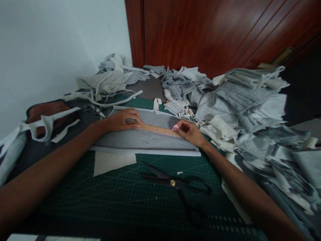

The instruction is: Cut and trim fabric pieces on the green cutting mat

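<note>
A strip of grey fabric (147, 142) with pale edges lies flat across the green cutting mat (112, 194). Along its middle lies a wooden ruler (159, 129). My left hand (122, 119) grips the ruler's left end, fingers at the far edge and thumb at the near one. At the ruler's right end, my right hand (188, 131) pinches a small pink piece of tailor's chalk (175, 127); its fingers are close to the ruler. Black-handled scissors (173, 182) lie with blades parted on the mat, nearer to me. A cream fabric scrap (112, 163) sticks out from under the strip's front edge.
Heaped grey and white fabric pieces (240, 97) crowd the right side and back. Another pile of scraps (107, 80) stands against the wall at back left. White strips (47, 124) and a brown cloth item (47, 112) lie at left. A wooden door (200, 33) rises behind.
</note>
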### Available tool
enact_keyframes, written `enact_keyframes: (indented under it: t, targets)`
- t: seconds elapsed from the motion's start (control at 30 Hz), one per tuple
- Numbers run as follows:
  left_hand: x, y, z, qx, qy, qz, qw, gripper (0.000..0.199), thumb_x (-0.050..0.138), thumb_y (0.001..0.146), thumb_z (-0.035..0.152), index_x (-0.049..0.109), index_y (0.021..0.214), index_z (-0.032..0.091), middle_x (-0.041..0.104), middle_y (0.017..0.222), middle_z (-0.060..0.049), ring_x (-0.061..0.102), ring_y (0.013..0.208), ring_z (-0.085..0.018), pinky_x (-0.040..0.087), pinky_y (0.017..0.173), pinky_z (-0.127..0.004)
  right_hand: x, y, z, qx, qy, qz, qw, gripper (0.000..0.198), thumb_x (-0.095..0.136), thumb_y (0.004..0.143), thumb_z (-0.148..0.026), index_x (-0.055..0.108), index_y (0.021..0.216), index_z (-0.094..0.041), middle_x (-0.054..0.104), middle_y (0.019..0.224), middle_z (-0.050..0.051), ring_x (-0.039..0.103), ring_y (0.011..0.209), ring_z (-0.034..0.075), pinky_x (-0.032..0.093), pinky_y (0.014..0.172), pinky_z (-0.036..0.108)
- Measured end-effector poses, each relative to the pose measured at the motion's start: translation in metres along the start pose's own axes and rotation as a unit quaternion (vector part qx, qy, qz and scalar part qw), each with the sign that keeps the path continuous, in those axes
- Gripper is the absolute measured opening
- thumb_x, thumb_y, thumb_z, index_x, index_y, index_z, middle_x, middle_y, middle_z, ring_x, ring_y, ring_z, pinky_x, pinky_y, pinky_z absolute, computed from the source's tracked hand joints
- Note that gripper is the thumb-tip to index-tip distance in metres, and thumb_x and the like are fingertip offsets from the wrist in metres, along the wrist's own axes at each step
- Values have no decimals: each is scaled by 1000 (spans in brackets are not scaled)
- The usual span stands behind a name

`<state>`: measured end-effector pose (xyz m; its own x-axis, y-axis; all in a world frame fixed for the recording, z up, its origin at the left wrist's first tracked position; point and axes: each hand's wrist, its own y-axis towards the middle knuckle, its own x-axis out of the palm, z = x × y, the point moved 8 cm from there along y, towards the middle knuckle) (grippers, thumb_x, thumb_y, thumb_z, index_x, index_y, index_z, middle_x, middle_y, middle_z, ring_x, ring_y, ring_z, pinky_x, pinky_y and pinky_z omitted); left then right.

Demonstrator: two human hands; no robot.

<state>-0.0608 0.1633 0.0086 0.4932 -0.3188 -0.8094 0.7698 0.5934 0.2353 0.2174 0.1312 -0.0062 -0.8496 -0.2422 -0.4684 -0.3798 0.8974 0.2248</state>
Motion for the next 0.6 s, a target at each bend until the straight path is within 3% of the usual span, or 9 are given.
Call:
enact_keyframes:
  t: [0.6]
  targets:
    - [1,-1,9,8,-30,-12,999,24,69,99,37,79,103,16,71,102,-7,62,99,-18,46,95,-32,1,-2,2,13,-13,-9,1000,31,72,91,-51,65,84,-21,59,70,-3,45,58,12,31,53,27]
